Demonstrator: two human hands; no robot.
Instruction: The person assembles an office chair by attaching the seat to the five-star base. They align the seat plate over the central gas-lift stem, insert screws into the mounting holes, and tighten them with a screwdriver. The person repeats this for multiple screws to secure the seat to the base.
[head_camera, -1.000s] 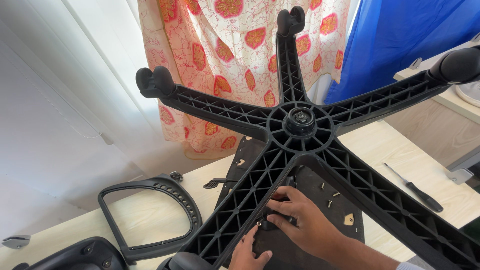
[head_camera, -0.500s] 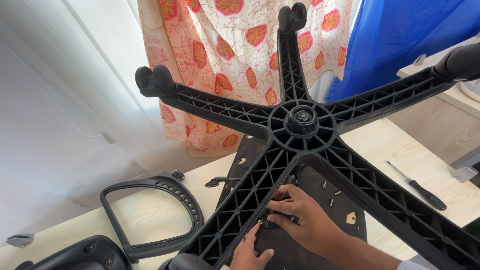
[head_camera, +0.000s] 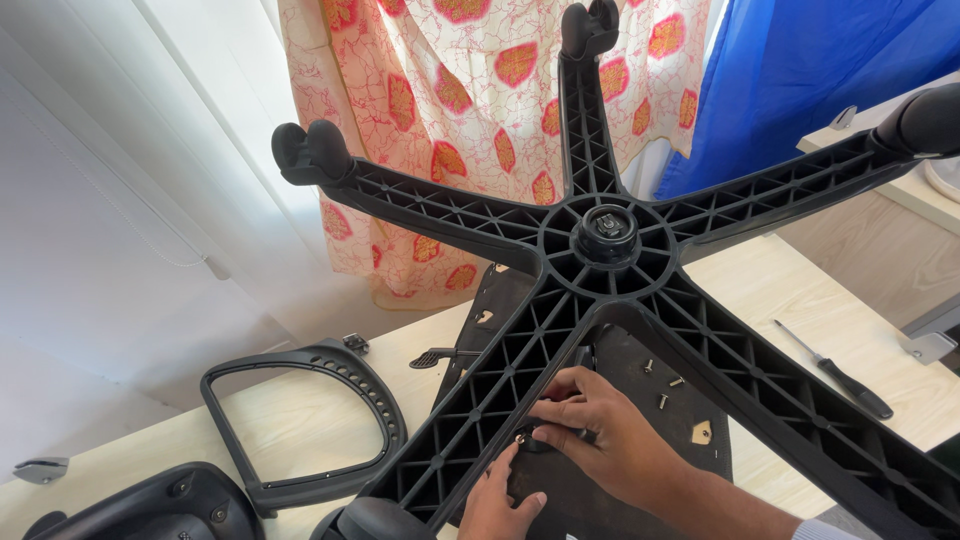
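Left hand (head_camera: 508, 500): at the bottom edge, fingers curled together, fingertips pressing on a small dark fitting (head_camera: 548, 438) beneath the base; whether it grips that part cannot be told.
Right hand (head_camera: 600, 432): just above the left, fingers bent and pinched on the same dark fitting, between two spokes.
Five-star chair base (head_camera: 605, 235): black ribbed plastic, upside down, hub central, spokes spreading over the hands and table.
Seat plate (head_camera: 640, 400): black, flat on the table under the base, directly below the hands.
Loose screws (head_camera: 662, 382): a few lying on the plate, just right of the right hand.
Armrest loop (head_camera: 300, 420): black, lying left on the wooden table (head_camera: 780, 290).
Screwdriver (head_camera: 835, 370): black-handled, lying right.
Patterned curtain (head_camera: 470, 110): behind; blue cloth (head_camera: 800, 70) beside it.
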